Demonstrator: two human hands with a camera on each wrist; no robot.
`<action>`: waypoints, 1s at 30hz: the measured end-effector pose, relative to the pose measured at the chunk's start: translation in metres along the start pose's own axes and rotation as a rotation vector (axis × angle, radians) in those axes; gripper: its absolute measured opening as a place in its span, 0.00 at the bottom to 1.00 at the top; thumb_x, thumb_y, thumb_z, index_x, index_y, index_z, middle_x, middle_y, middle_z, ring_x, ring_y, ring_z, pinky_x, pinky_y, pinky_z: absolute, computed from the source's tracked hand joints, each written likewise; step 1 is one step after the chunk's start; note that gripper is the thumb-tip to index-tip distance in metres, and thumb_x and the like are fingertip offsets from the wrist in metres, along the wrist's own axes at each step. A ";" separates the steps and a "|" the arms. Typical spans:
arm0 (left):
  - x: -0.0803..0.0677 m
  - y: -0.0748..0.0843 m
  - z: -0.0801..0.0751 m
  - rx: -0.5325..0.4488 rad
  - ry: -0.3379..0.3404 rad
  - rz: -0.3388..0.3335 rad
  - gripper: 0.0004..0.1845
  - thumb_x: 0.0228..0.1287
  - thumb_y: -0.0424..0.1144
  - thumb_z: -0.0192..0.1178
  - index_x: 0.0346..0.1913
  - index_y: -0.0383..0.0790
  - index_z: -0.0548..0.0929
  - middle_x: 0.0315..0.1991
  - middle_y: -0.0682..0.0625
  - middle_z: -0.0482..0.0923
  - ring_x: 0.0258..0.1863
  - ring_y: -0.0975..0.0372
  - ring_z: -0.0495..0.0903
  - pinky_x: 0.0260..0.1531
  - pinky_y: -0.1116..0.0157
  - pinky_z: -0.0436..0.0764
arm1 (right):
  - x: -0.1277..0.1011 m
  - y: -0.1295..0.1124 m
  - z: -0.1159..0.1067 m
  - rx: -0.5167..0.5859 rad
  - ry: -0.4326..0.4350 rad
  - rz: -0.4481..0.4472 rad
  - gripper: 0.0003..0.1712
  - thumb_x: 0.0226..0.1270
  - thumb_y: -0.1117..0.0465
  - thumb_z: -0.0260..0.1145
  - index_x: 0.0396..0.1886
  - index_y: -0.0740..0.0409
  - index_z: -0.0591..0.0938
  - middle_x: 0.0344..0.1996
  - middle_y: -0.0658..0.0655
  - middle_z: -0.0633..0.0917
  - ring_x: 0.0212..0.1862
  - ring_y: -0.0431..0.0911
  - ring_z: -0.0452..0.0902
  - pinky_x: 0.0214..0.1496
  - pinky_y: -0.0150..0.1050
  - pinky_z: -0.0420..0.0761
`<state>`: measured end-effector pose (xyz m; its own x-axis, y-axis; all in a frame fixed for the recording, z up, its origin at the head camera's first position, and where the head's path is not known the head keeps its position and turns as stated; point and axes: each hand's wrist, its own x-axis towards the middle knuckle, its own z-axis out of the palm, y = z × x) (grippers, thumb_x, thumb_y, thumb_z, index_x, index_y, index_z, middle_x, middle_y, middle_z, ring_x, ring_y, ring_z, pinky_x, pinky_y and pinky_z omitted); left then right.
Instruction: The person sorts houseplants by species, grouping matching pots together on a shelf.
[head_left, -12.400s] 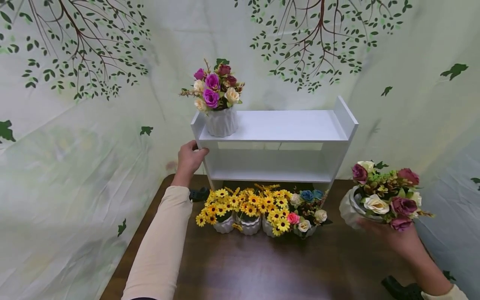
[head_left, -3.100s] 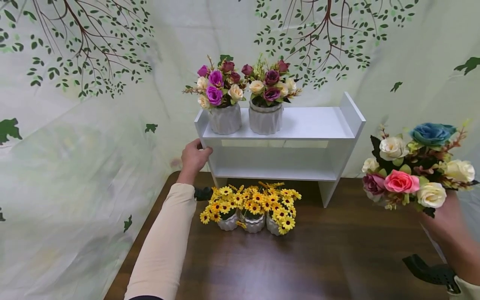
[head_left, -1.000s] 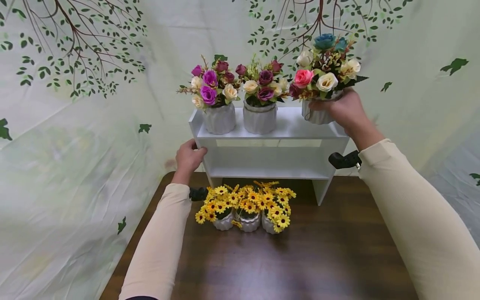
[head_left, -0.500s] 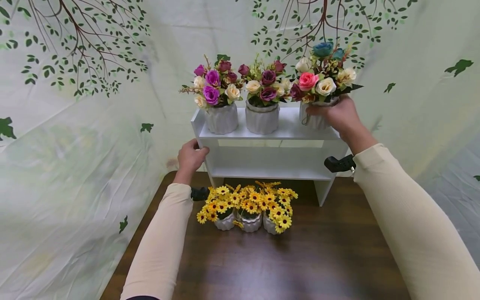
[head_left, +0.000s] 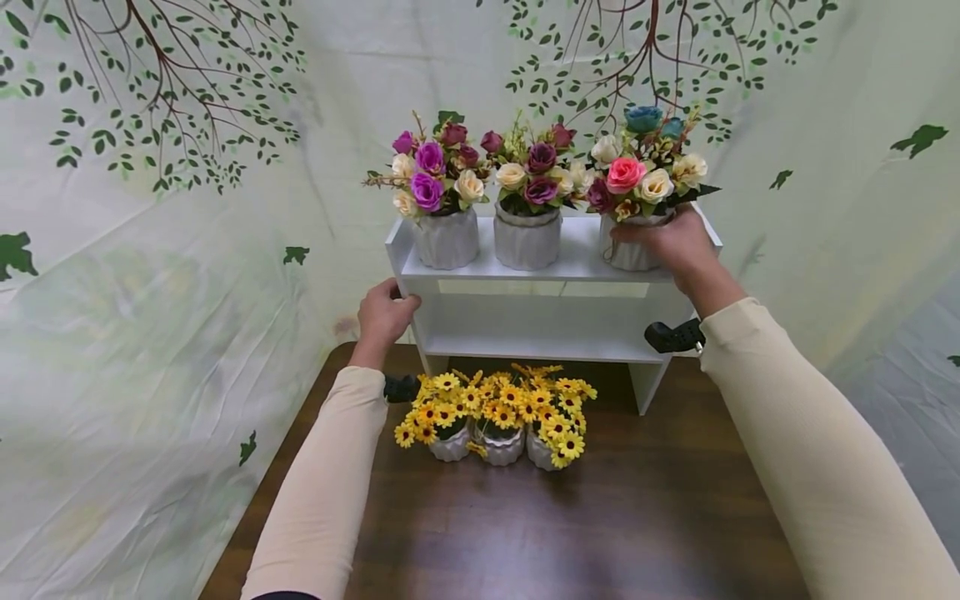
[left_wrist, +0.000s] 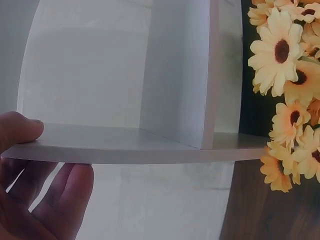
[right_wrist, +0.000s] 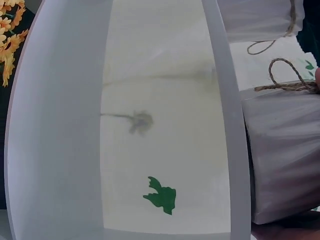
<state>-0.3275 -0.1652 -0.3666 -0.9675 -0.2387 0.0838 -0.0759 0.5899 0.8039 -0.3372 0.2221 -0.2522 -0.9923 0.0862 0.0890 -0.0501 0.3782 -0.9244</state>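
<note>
Head view: right hand (head_left: 678,242) wraps the top-heavy, probably breakable flower pot (head_left: 628,250); left hand (head_left: 384,313) pinches the shelf (head_left: 525,265) edge.

The pot of mixed roses (head_left: 636,179) is a small white ribbed pot with twine round it, filled with a pink rose, cream roses, a dark red one and a blue one on top. It stands upright on the top board of the white shelf (head_left: 525,329), at that board's right end, just beside the shelf's raised right side panel. The right hand (head_left: 670,242) grips the pot's front and right side.
</note>
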 end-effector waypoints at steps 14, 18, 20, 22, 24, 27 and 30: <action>0.001 -0.002 0.000 -0.006 0.007 0.001 0.23 0.65 0.42 0.56 0.61 0.37 0.78 0.59 0.39 0.80 0.57 0.46 0.80 0.56 0.47 0.80 | 0.000 0.007 0.002 0.005 0.006 -0.048 0.55 0.56 0.57 0.76 0.79 0.44 0.54 0.78 0.51 0.60 0.78 0.46 0.54 0.81 0.43 0.51; 0.002 -0.002 0.000 -0.008 0.009 0.000 0.23 0.65 0.42 0.56 0.62 0.37 0.78 0.59 0.39 0.80 0.57 0.46 0.80 0.56 0.47 0.80 | 0.000 0.007 0.001 -0.019 -0.010 -0.057 0.56 0.57 0.55 0.75 0.79 0.46 0.52 0.79 0.53 0.59 0.79 0.47 0.52 0.81 0.44 0.51; 0.002 -0.002 0.000 -0.009 0.009 0.002 0.23 0.65 0.42 0.56 0.62 0.37 0.78 0.59 0.39 0.80 0.57 0.46 0.80 0.56 0.47 0.80 | -0.002 0.007 0.001 -0.032 -0.015 -0.063 0.56 0.57 0.54 0.75 0.79 0.47 0.52 0.79 0.54 0.59 0.78 0.48 0.53 0.81 0.44 0.52; 0.001 -0.002 0.000 -0.009 0.010 0.002 0.24 0.65 0.42 0.56 0.62 0.38 0.78 0.59 0.39 0.80 0.57 0.46 0.80 0.56 0.48 0.80 | -0.004 0.007 0.000 -0.040 -0.019 -0.073 0.57 0.57 0.54 0.75 0.79 0.47 0.51 0.79 0.55 0.58 0.79 0.48 0.53 0.81 0.45 0.52; 0.001 -0.002 0.000 -0.007 0.009 0.003 0.24 0.65 0.42 0.56 0.62 0.38 0.78 0.59 0.39 0.80 0.57 0.46 0.80 0.56 0.48 0.80 | -0.007 0.007 -0.002 -0.039 -0.022 -0.090 0.57 0.57 0.54 0.75 0.80 0.48 0.50 0.79 0.56 0.58 0.79 0.49 0.52 0.81 0.47 0.53; 0.001 -0.002 0.000 -0.006 0.014 0.005 0.23 0.64 0.42 0.56 0.61 0.38 0.79 0.59 0.39 0.81 0.56 0.46 0.80 0.55 0.48 0.80 | -0.016 0.007 -0.002 -0.039 -0.022 -0.098 0.59 0.57 0.53 0.75 0.80 0.50 0.48 0.79 0.58 0.57 0.79 0.52 0.52 0.80 0.50 0.55; 0.001 -0.002 0.000 -0.002 0.011 0.011 0.23 0.64 0.42 0.56 0.61 0.38 0.79 0.58 0.40 0.81 0.56 0.46 0.80 0.54 0.48 0.80 | -0.035 0.008 -0.001 -0.107 0.043 -0.092 0.60 0.58 0.50 0.73 0.80 0.54 0.45 0.79 0.61 0.53 0.79 0.56 0.51 0.78 0.55 0.58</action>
<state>-0.3280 -0.1662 -0.3683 -0.9655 -0.2409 0.0992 -0.0649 0.5912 0.8039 -0.3024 0.2229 -0.2621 -0.9781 0.0853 0.1899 -0.1264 0.4819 -0.8671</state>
